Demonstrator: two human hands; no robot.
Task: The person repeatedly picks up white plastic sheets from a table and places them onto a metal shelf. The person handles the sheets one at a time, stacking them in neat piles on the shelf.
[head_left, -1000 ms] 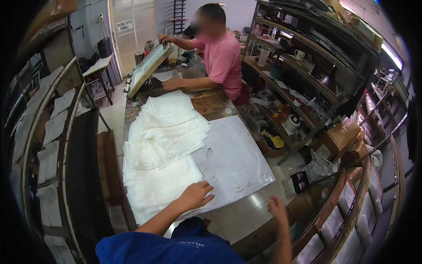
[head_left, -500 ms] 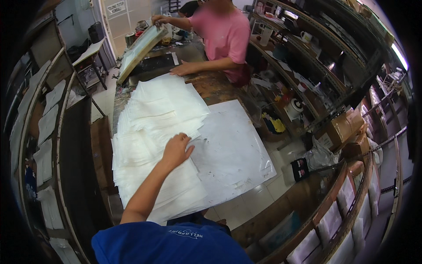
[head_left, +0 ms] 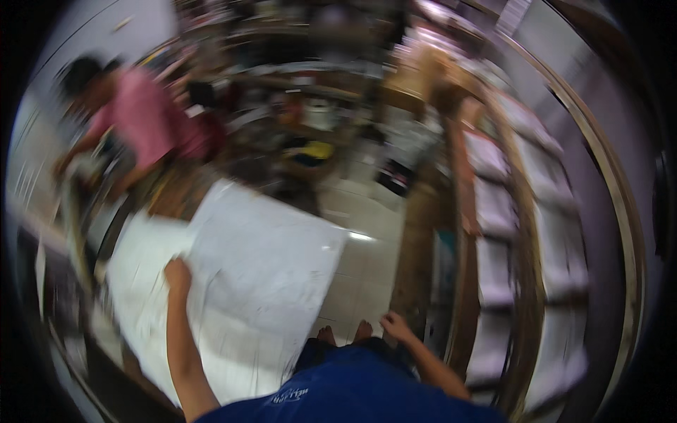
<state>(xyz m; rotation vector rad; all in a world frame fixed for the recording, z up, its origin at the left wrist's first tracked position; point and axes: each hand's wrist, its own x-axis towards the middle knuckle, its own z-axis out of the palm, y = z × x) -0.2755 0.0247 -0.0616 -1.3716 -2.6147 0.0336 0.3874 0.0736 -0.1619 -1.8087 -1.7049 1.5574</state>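
My left hand (head_left: pixel 178 273) is over the pile of thin white sheets (head_left: pixel 144 247) on the work table, near where the pile meets a flat pale board (head_left: pixel 268 236). Its fingers look curled in. Whether they grip a sheet is smeared by motion. Off the table's right side, my right hand (head_left: pixel 396 326) hangs in front of my body, above the tiled floor. Its fingers are too blurred to read, and nothing shows clearly in it.
A person in a pink shirt (head_left: pixel 151 116) leans over a frame (head_left: pixel 74 218) at the far left. On the right stand wooden racks (head_left: pixel 458 296) lined with white sheets. Cardboard boxes (head_left: pixel 409 81) and a clear plastic bag (head_left: pixel 409 144) are beyond, with cluttered shelves at the back.
My view has swung to the right, so the table and co-worker lie further left. My right hand has come into view. My left hand, spread before, now looks curled.
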